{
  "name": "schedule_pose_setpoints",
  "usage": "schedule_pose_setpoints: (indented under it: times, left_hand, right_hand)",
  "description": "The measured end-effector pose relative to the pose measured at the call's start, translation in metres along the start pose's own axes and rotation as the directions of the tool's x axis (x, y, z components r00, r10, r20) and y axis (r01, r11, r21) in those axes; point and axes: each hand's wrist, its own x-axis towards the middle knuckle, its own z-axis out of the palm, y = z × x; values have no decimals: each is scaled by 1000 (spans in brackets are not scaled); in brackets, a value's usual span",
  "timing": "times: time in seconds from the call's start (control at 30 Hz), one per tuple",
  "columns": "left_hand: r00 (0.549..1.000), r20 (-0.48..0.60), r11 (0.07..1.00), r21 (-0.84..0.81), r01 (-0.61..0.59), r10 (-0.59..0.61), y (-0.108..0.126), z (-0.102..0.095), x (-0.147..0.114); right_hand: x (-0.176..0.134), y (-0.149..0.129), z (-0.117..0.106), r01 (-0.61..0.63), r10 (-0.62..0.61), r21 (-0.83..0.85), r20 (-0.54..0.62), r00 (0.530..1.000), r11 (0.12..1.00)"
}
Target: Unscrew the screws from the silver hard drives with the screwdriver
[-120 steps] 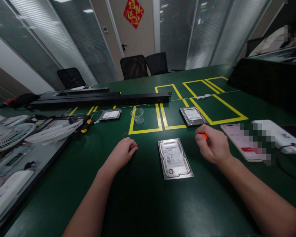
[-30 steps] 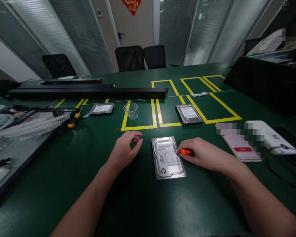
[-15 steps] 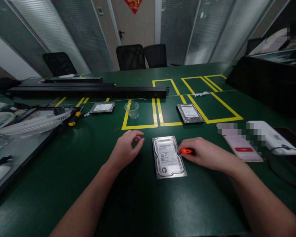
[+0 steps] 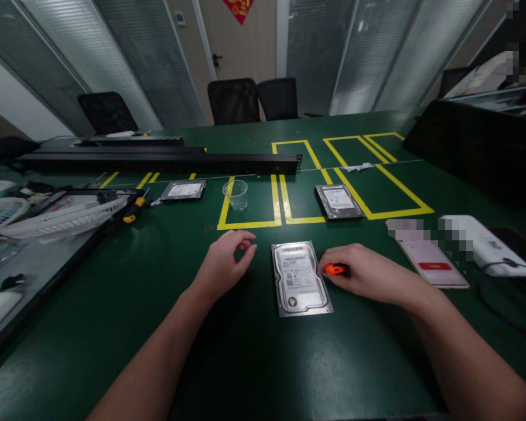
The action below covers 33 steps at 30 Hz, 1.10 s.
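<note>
Flat on the green table, label up, lies a silver hard drive (image 4: 300, 279) between my two hands. My right hand (image 4: 355, 266) is closed around an orange-handled tool (image 4: 334, 269) at the drive's right edge. Most of that tool is hidden in my fingers, so its tip does not show. To the left of the drive, apart from it, my left hand (image 4: 228, 257) rests with fingers loosely bent and a gap between thumb and forefinger. Nothing is in it.
Beyond my hands are a clear plastic cup (image 4: 235, 196), a second hard drive (image 4: 339, 202) and a third (image 4: 184, 190). A yellow-black screwdriver (image 4: 134, 210) lies left, by a tray (image 4: 65, 280). A phone (image 4: 433, 257) and white device (image 4: 484, 245) lie right. Black bars (image 4: 179, 164) cross behind.
</note>
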Motion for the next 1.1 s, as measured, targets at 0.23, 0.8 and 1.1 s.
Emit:
schedule_pose_setpoints:
  times: [0.23,0.8,1.1]
  left_hand:
    - [1000,-6,1000,6,-6,7,-2,2,-1]
    - [876,472,982,-187,-16,104,13,-9,-4]
    - [862,493,979,-202,-15,115,12,0,-7]
  right_hand:
    - [0,1,0,1,-1,19,20,1000,1000]
    - [-1,-26,2,574,143,688,-687,713,444]
    - [4,-32,14,549,128,716,-651,748,432]
